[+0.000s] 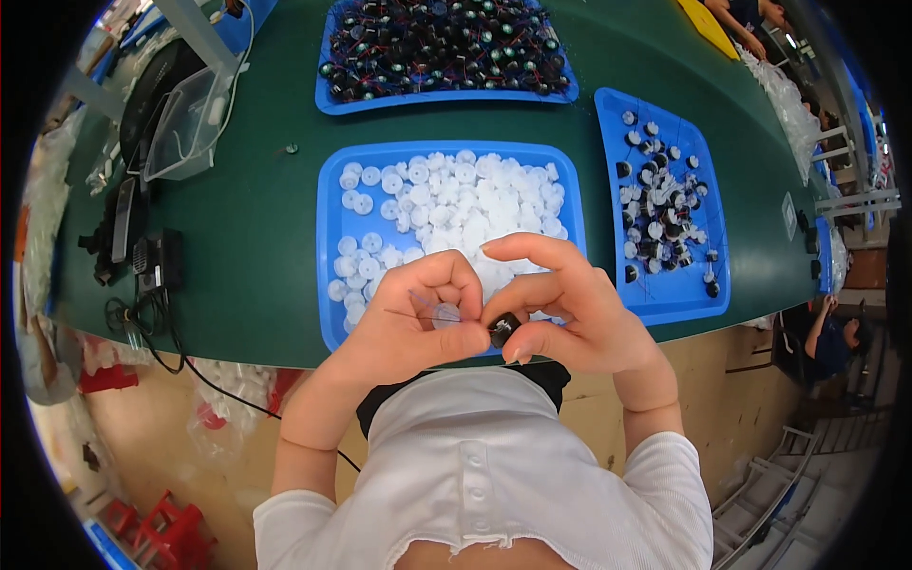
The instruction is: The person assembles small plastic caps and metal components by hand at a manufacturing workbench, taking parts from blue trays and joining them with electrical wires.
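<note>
Both hands meet over the near edge of a blue tray [332, 190] piled with white translucent plastic discs [475, 195]. Between the thumb and fingers of my left hand [423, 318] sits a translucent plastic disc [446, 314], with thin wires running past it. My right hand [589, 318] pinches a small black cylindrical part [503, 329] that has wires. The fingertips of the two hands nearly touch, and the wires pass between them. How the disc and the black part are joined, if at all, is hidden by the fingers.
At the back, a blue tray [328, 100] is heaped with black wired parts. A right-hand blue tray [665, 309] carries black parts with white discs on. To the left are a clear plastic bin [185, 128], a black power adapter [160, 259] and cables. Other people sit farther off at right.
</note>
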{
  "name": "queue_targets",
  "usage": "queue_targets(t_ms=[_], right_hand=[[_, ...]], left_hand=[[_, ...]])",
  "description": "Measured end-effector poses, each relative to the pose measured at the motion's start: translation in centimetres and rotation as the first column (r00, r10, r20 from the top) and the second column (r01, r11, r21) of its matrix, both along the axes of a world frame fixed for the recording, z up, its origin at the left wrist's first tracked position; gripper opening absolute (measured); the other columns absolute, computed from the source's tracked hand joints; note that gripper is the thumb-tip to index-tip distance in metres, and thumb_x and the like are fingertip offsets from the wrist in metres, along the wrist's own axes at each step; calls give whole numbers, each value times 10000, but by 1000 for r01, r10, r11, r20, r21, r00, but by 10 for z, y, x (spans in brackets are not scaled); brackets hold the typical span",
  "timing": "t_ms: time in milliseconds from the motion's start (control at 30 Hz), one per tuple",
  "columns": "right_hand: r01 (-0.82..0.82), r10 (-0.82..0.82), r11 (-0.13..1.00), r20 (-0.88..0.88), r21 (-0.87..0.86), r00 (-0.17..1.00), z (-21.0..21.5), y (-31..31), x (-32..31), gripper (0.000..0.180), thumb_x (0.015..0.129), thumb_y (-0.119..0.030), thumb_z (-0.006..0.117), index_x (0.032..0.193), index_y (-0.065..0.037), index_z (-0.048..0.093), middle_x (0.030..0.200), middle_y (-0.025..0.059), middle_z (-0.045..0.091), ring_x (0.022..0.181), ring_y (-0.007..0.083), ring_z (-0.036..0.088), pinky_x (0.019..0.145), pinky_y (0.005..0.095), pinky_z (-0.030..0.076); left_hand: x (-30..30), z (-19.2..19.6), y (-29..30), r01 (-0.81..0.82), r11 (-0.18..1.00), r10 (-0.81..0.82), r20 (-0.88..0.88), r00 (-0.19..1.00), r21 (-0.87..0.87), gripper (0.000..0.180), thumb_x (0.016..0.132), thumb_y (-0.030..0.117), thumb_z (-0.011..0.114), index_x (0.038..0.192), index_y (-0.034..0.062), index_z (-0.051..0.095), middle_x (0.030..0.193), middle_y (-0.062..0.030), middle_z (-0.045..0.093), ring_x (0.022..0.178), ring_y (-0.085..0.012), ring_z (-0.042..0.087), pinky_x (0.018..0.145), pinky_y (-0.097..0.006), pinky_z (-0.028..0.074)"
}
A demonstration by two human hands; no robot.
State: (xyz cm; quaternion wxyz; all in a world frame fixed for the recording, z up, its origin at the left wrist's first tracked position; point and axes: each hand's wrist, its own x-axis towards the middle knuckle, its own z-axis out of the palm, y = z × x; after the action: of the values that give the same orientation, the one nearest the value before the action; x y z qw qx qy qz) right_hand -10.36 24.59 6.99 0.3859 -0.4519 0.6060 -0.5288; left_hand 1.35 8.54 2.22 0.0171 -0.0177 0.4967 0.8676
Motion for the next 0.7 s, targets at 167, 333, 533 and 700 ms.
queue_targets(t_ms=[167,333,533,700], right_hand=[[28,-31,998,-66,-48,997,-13,8,9,560,766,-83,713,1225,6,404,836,106,650,669,120,565,641,230,467],[133,-169,979,-246,-157,955,-30,7,14,502,729,-173,755,1128,4,507,1003,155,621,759,168,608,652,262,491],[-45,-384,904,-856,-424,346,-47,9,16,319,648,-77,679,957,-12,634,1015,189,601,812,267,626,631,293,530],[-116,-385,884,-847,-453,367,-39,-1,13,299,637,-72,712,900,40,625,929,183,624,735,267,636,591,308,534]], left_hand=[[13,9,7,-90,975,99,34,994,-201,67,822,34,616,785,22,562,743,1,572,665,-55,520,552,-198,405],[14,5,6,-148,987,158,191,969,-66,67,836,32,570,783,-1,594,709,-10,568,583,-46,470,505,-186,362],[12,8,12,-93,994,72,319,945,52,115,846,50,553,742,4,568,635,1,525,508,-22,371,440,-187,250],[13,-1,19,-86,978,-6,440,898,189,149,859,80,562,728,12,546,611,17,492,503,-17,358,437,-190,238]])
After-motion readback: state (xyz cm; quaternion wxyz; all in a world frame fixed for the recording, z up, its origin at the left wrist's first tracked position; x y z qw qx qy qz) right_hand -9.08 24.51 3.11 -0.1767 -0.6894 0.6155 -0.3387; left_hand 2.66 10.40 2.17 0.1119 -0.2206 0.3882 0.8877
